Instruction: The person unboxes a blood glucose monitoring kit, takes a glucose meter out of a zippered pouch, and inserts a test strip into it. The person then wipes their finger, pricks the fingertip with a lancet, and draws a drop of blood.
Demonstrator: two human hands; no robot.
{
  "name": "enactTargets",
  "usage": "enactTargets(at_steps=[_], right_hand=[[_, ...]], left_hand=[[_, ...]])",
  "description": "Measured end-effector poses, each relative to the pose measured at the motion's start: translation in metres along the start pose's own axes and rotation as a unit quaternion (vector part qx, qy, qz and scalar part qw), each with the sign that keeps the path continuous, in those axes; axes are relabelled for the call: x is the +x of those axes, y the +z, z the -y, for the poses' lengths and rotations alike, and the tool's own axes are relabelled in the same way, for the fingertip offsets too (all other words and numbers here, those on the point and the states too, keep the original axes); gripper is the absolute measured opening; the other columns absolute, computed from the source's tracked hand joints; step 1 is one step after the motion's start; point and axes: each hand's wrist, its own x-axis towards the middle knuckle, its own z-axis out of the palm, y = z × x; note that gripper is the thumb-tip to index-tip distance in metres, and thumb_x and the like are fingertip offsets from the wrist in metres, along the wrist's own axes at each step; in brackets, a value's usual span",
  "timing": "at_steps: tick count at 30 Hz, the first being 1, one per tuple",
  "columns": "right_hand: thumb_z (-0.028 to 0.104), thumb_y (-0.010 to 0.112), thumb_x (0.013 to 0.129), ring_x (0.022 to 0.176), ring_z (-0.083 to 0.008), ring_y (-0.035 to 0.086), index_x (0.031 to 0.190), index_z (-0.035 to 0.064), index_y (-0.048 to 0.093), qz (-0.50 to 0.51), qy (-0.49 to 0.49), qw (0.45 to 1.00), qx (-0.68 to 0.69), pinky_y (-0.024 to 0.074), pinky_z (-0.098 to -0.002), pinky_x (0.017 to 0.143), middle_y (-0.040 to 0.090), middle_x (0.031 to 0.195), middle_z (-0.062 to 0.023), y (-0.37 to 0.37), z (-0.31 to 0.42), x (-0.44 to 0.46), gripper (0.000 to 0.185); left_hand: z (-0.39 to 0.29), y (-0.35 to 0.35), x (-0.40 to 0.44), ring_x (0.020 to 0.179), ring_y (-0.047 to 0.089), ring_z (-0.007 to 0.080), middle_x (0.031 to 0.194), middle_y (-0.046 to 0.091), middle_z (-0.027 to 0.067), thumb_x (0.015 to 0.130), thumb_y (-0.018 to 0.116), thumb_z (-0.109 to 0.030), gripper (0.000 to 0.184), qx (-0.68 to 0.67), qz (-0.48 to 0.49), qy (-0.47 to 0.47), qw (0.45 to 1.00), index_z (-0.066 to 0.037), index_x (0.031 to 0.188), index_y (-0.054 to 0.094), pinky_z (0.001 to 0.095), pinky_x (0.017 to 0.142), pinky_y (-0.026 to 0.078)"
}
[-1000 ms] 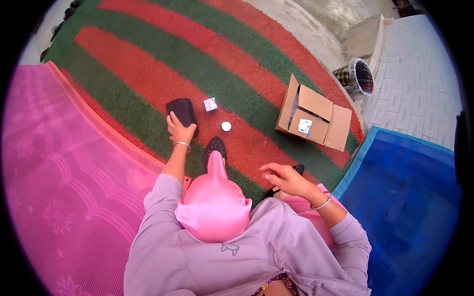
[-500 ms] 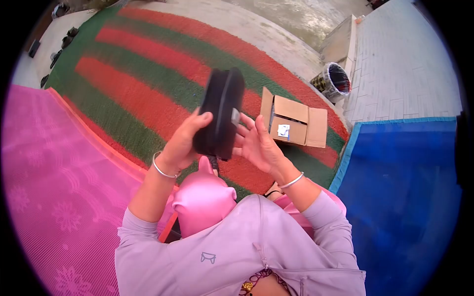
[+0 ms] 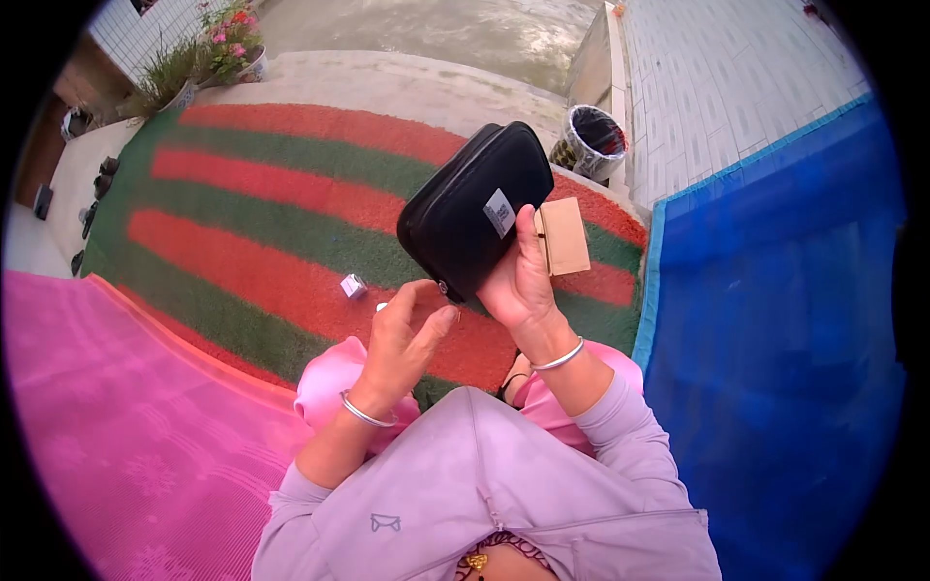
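Note:
A black zippered case [image 3: 475,208] with a white printed label is tilted in front of me. My right hand [image 3: 523,290] supports it from below at its lower right, the thumb lying along the side near the label. At the case's lower left corner, close to the metal zipper pull, is my left hand [image 3: 402,334]. Its fingers are curved, with a gap between thumb and index finger; whether a fingertip touches the pull is unclear. Partly hidden behind the case and my right hand is a cardboard box [image 3: 567,237].
A small white box [image 3: 354,286] lies on the red and green striped carpet [image 3: 262,228]. A lined bin [image 3: 593,145] stands beyond. A pink mat [image 3: 145,416] is at left, a blue one [image 3: 775,368] at right. Potted flowers [image 3: 228,44] and shoes are farther back.
The case has turned so its labelled face shows and tilted to the right. My left hand has let go of its side and moved down to the zipper corner. My right hand now supports it.

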Motion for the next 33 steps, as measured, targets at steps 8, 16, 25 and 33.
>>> enactTargets(at_steps=[8, 16, 25, 33], right_hand=[[0.045, 0.062, 0.078, 0.108, -0.0196, 0.049, 0.118, 0.0108, 0.046, -0.018, 0.001, 1.0, 0.018, 0.0377, -0.0385, 0.095, 0.053, 0.116, -0.0038, -0.024, 0.005, -0.007, 0.056], [0.042, 0.06, 0.081, 0.099, -0.0171, 0.054, 0.113, 0.0051, 0.05, -0.049, -0.014, 0.999, -0.016, 0.0429, -0.034, 0.089, 0.058, 0.107, -0.0049, -0.043, 0.003, -0.008, 0.05], [0.039, 0.061, 0.082, 0.095, -0.0133, 0.057, 0.117, 0.0014, 0.046, 0.139, 0.217, 0.948, -0.188, 0.0467, -0.0288, 0.083, 0.058, 0.102, -0.0062, -0.027, 0.011, -0.035, 0.053], [0.037, 0.065, 0.078, 0.098, -0.0142, 0.056, 0.122, -0.0004, 0.043, 0.261, 0.293, 0.898, -0.199, 0.0454, -0.0274, 0.085, 0.056, 0.11, -0.0074, -0.035, 0.006, -0.041, 0.062]], left_hand=[[0.0, 0.017, 0.005, 0.058, 0.058, 0.0285, 0.076, 0.057, 0.0129, 0.079, 0.058, -0.01, 0.008, 0.332, -0.053, 0.158, 0.928, -0.004, 0.08, 0.053, 0.0353, 0.05, 0.045], [-0.051, -0.013, 0.02, 0.057, 0.054, 0.0281, 0.072, 0.052, 0.0095, 0.077, 0.06, -0.006, 0.005, 0.479, -0.116, 0.301, 0.816, -0.006, 0.08, 0.055, 0.0351, 0.049, 0.042], [-0.093, -0.055, 0.048, 0.059, 0.055, 0.0213, 0.071, 0.055, 0.0075, 0.08, 0.06, -0.008, 0.007, 0.366, -0.065, 0.267, 0.889, -0.002, 0.082, 0.058, 0.0302, 0.053, 0.043], [-0.075, -0.056, 0.055, 0.058, 0.05, 0.0034, 0.071, 0.055, -0.0031, 0.084, 0.058, -0.014, 0.011, 0.041, 0.16, -0.031, 0.986, -0.005, 0.091, 0.058, 0.0178, 0.049, 0.04]])
